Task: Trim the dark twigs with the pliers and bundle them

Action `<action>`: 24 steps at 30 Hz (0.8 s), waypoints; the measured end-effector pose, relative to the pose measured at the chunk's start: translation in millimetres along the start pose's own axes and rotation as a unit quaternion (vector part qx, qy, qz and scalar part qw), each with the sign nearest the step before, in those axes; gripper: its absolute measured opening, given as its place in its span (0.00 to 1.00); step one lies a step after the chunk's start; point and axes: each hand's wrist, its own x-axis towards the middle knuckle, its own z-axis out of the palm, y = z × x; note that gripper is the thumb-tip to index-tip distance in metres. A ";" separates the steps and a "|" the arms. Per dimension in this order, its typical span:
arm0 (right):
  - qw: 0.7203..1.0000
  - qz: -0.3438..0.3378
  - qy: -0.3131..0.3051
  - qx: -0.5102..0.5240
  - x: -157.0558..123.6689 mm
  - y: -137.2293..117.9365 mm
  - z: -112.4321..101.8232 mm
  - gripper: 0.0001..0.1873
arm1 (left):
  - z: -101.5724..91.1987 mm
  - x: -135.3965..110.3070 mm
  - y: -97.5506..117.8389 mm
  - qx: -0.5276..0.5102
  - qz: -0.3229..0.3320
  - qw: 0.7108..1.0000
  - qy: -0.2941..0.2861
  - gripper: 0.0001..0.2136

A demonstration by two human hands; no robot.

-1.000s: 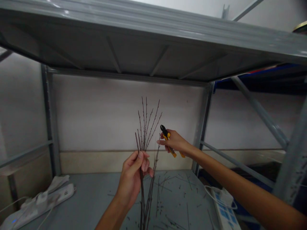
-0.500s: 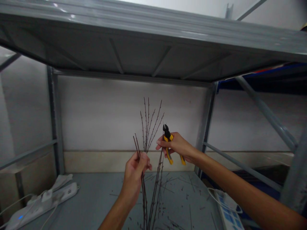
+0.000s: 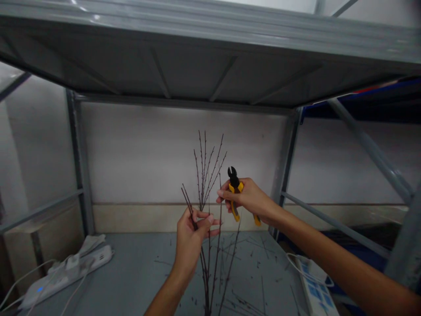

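While left hand (image 3: 190, 239) pinches twigs (image 3: 201, 202) upright | right hand (image 3: 251, 198) clamps pliers (image 3: 234, 185) — just beside

the twig bundle (image 3: 203, 193) runs off the bottom edge, and the right hand (image 3: 251, 199) covers part of the cutter (image 3: 234, 180) handles.

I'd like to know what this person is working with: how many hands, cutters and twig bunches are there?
hands: 2 (left hand, right hand)
cutters: 1, in the right hand
twig bunch: 1, in the left hand
Total: 4
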 end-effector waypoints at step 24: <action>0.755 -0.117 0.008 -0.645 -36.8 19.8 -3.4 0.29 | 4.4 -5.3 -7.3 -0.006 -0.005 1.000 -0.011 0.17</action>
